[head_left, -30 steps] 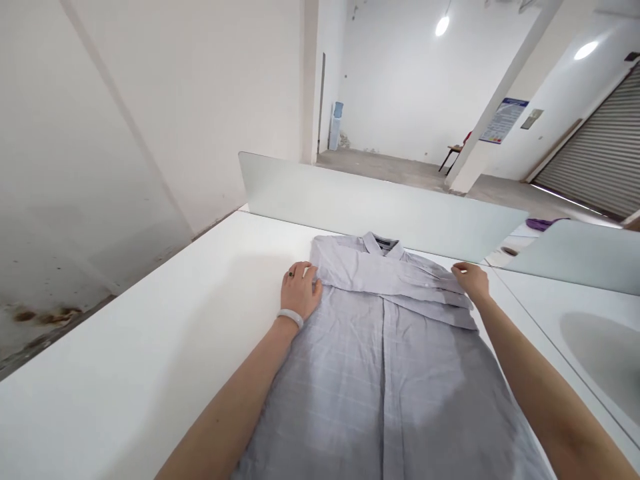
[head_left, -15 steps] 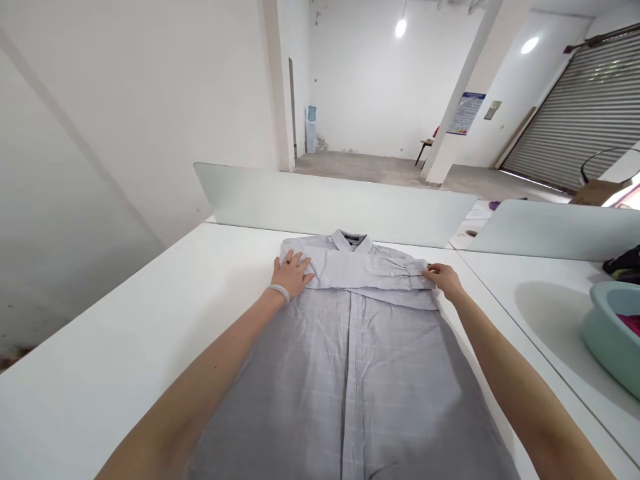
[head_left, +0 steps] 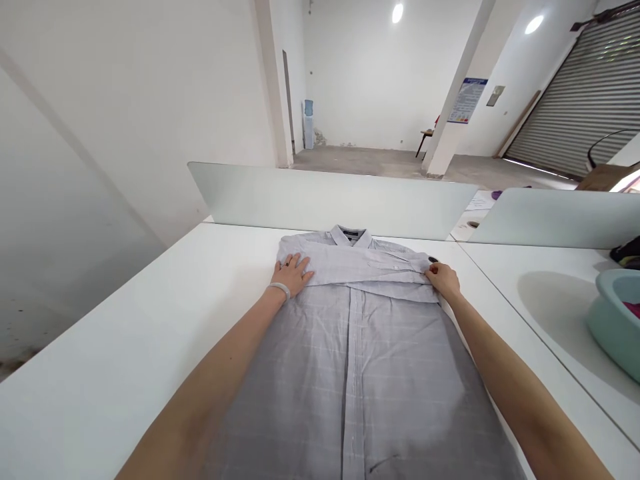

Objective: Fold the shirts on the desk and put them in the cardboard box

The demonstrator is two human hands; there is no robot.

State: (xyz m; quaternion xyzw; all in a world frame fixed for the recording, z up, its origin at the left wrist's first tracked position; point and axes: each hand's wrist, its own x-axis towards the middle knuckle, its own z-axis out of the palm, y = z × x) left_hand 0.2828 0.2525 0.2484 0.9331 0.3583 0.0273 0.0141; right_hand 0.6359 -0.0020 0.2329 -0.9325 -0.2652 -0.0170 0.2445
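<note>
A pale grey checked button-up shirt (head_left: 350, 380) lies face up on a white table (head_left: 125, 327), its dark-labelled collar (head_left: 350, 235) at the far end. A folded band of the same cloth (head_left: 365, 267), probably a sleeve, crosses the chest. My left hand (head_left: 291, 275) rests flat on the band's left end, fingers apart, with a pale bangle on the wrist. My right hand (head_left: 443, 279) appears to pinch the band's right end, near a small dark object (head_left: 433, 259) on the table. The shirt's lower end runs out of the picture.
Frosted glass dividers (head_left: 325, 200) stand along the table's far edge. To the right, a second white table (head_left: 540, 300) holds a teal basin (head_left: 617, 320) and dark cloth (head_left: 629, 253). Beyond lie a concrete floor, a pillar and a roller shutter.
The view has swung and levelled, bringing the teal basin into sight. The folded band now lies flatter and smoother, with both hands still at its ends.
</note>
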